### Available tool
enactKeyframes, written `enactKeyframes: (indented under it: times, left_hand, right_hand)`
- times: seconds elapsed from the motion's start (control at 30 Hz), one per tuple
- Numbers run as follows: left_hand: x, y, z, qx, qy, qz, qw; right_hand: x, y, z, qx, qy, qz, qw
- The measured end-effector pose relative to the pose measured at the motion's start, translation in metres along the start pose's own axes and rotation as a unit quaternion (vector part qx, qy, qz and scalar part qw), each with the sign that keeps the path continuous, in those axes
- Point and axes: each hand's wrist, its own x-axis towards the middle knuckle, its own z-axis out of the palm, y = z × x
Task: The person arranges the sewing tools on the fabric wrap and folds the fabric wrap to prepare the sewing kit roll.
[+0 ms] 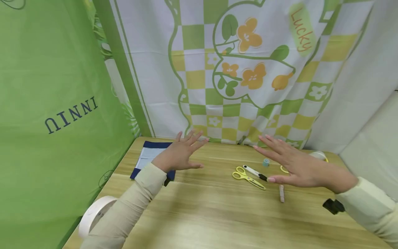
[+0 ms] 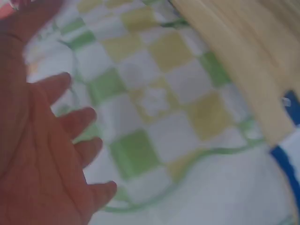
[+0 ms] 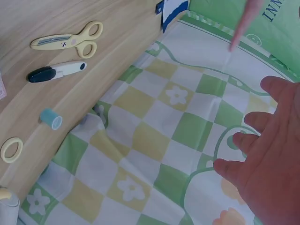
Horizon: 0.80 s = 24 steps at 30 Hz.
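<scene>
Both hands are held above the wooden table with fingers spread and nothing in them. My left hand (image 1: 178, 155) overlaps a light-blue cloth piece with navy edges (image 1: 150, 156) in the head view. In the left wrist view the palm of that hand (image 2: 42, 150) faces the curtain. My right hand (image 1: 300, 169) hovers by the yellow scissors (image 1: 245, 177) and a white cutter with a black end (image 1: 253, 171). A small blue-green thread spool (image 3: 50, 118) lies close to them. Under the right hand is a narrow pinkish strip (image 1: 281, 193).
A cream ring (image 3: 11, 150) and a white roll (image 1: 318, 155) sit at the back right, the ring partly hidden in the head view. At the left edge stands a pale round band (image 1: 97, 215). A patterned curtain (image 1: 199, 79) hangs behind the table, green fabric (image 1: 62, 166) at the left.
</scene>
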Motion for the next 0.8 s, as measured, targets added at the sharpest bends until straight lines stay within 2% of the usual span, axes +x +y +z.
enactKeyframes:
  times: [0.1, 0.17, 0.27, 0.37, 0.47, 0.53, 0.6, 0.73, 0.8]
  left_hand:
    - [0.001, -0.023, 0.017, -0.023, -0.058, -0.064, 0.996]
    - [0.004, -0.04, 0.034, -0.057, -0.094, -0.105, 0.9883]
    - [0.006, -0.067, 0.061, -0.112, -0.135, -0.173, 0.9692]
    - [0.005, -0.092, 0.095, -0.124, -0.158, -0.237, 0.9505]
    - [0.0, -0.109, 0.127, -0.127, -0.173, -0.278, 0.9362]
    - [-0.002, -0.114, 0.141, -0.135, -0.175, -0.294, 0.9301]
    - [-0.002, -0.116, 0.148, -0.148, -0.165, -0.302, 0.9273]
    - [0.003, -0.11, 0.148, -0.137, -0.149, -0.313, 0.9279]
    - [0.006, -0.103, 0.146, -0.121, -0.154, -0.317, 0.9279]
  right_hand:
    - [-0.001, -0.003, 0.0, 0.01, -0.001, 0.018, 0.9998]
    - [-0.002, -0.005, -0.001, 0.008, 0.012, 0.026, 0.9996]
    - [-0.003, -0.009, 0.001, -0.011, 0.05, 0.024, 0.9984]
    - [-0.004, -0.01, 0.005, -0.013, 0.076, 0.023, 0.9968]
    - [-0.006, -0.008, 0.009, 0.003, 0.071, 0.036, 0.9968]
    - [-0.008, -0.006, 0.01, 0.018, 0.054, 0.055, 0.9969]
    - [-0.011, -0.002, 0.012, 0.028, 0.037, 0.076, 0.996]
    - [-0.015, 0.007, 0.019, 0.054, 0.014, 0.104, 0.9931]
    - [-0.017, 0.011, 0.024, 0.072, 0.003, 0.108, 0.9916]
